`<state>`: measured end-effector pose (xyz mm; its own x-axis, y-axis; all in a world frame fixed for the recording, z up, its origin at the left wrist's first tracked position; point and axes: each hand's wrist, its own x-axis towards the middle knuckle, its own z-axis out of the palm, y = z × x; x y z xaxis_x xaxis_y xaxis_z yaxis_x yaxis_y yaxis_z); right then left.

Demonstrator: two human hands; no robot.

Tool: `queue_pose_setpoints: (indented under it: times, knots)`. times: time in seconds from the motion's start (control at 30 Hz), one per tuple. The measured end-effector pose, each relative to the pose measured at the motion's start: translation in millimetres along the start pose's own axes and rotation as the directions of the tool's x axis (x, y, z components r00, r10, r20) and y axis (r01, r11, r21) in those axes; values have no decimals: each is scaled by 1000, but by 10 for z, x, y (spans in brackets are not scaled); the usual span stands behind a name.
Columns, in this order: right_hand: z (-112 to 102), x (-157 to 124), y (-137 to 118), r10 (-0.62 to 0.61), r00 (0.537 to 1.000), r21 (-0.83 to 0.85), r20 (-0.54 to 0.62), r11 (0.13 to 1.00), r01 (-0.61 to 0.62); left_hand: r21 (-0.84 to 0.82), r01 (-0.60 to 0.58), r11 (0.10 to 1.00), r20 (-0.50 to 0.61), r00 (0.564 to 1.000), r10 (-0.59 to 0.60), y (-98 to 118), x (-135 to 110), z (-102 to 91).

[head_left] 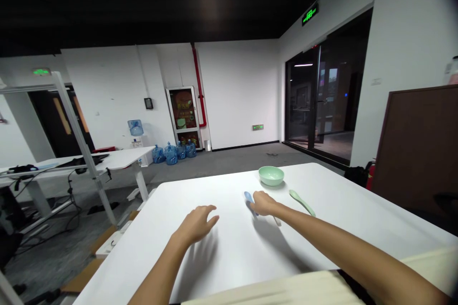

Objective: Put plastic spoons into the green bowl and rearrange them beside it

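While the left hand (196, 225) hovers open and empty over the middle of the white table (332, 190), the right hand (264, 203) curves narrowly over a blue spoon (248, 198), its grip impossible to tell. A green bowl (271, 176) sits near the far edge, and a green spoon (302, 202) lies just right of the right hand.
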<state>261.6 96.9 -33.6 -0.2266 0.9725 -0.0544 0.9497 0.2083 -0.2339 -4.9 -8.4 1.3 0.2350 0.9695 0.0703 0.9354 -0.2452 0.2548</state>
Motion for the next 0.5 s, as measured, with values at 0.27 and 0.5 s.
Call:
queue_pose_setpoints:
  times: [0.27,0.5]
  knots:
    - [229,46,-149,-20,1000,-65,-13,998,20,-10,-6,1000,-13,1000,6,-7,13,5]
    - [294,-65,-255,-30,999,37,39,999,28,-6,-11,1000,-15,1000,11,-42,31,29]
